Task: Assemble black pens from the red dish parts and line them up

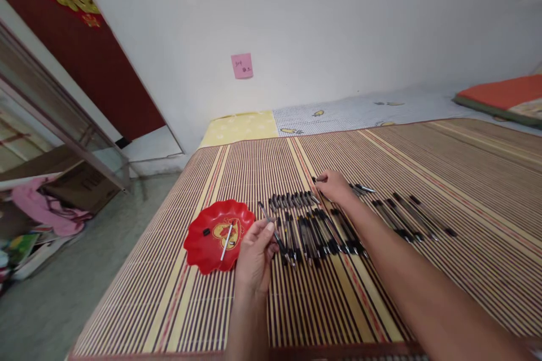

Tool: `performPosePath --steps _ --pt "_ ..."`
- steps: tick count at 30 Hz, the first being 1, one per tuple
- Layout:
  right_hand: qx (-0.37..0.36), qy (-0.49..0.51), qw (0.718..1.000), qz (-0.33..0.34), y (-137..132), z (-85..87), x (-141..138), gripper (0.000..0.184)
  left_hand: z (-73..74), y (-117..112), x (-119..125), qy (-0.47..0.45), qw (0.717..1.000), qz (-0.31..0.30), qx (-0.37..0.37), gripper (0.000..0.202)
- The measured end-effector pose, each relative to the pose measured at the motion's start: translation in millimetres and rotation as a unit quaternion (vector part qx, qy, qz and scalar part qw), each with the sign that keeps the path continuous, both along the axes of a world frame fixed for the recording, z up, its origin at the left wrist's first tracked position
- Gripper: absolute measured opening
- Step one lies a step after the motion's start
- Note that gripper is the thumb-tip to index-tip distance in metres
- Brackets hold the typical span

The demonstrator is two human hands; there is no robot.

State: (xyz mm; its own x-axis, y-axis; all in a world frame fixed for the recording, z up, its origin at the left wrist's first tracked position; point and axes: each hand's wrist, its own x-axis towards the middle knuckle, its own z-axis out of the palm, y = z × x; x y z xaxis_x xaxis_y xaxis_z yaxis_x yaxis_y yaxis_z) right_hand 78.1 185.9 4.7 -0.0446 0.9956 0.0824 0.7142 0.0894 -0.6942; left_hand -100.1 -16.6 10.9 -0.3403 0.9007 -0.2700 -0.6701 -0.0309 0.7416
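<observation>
My left hand point(257, 245) is closed in a pinch on a slim pen point(265, 211), tilted up and away to the left. Farther off, my right hand point(333, 187) has its fingers pressed together at a small dark piece point(315, 179), probably a pen cap, at the far edge of the pens. Between the hands runs a row of short dark pen parts point(294, 201). Nearer lies a longer row of black pens point(315, 234), side by side. A red scalloped plate point(197, 256) sits left of my left hand, holding a white pen tube point(226, 241) and a small black piece point(206, 232).
Several more pens point(402, 217) lie right of my right forearm. All rest on a striped mat point(212, 316) covering a bed. A pink note point(242, 66) is stuck on the wall. The bed's left edge drops to a grey floor point(139, 220) with a cardboard box point(82, 186).
</observation>
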Motion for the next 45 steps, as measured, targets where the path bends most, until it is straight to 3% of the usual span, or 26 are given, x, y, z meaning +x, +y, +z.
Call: performPosePath --steps 5,7,8,12,15,20,30,36,45 --pt "0.041 0.179 0.983 0.001 -64 17.3 7 0.044 2.3 3 1 -0.035 0.997 0.066 0.001 0.012" --pt "0.026 0.396 0.917 0.022 -101 15.9 3 0.042 6.8 3 2 -0.047 0.994 0.096 0.001 0.009" --pt "0.011 0.456 0.89 0.018 -119 13.1 0 0.039 9.0 4 3 -0.051 0.993 0.107 0.0 0.012" --pt "-0.055 0.566 0.822 0.011 -166 -1.3 -18 0.035 13.9 3 4 -0.059 0.988 0.14 0.009 0.017" --pt "-0.068 0.594 0.801 0.024 -175 -5.2 -29 0.031 12.5 4 4 -0.058 0.986 0.157 0.016 0.016" --pt "-0.053 0.606 0.793 0.031 -172 -1.2 -36 0.029 10.2 5 6 -0.054 0.986 0.158 0.019 0.016" --pt "-0.05 0.553 0.829 0.069 -176 -2.6 -35 0.029 6.7 2 15 -0.032 0.993 0.111 0.036 0.012" --pt "-0.072 0.512 0.85 0.101 -178 -4.6 -33 0.032 3.2 1 18 0.001 0.996 0.085 0.038 0.029" --pt "-0.074 0.51 0.852 0.094 -179 -3.7 -37 0.03 1.1 1 18 0.039 0.997 0.062 0.031 0.038"
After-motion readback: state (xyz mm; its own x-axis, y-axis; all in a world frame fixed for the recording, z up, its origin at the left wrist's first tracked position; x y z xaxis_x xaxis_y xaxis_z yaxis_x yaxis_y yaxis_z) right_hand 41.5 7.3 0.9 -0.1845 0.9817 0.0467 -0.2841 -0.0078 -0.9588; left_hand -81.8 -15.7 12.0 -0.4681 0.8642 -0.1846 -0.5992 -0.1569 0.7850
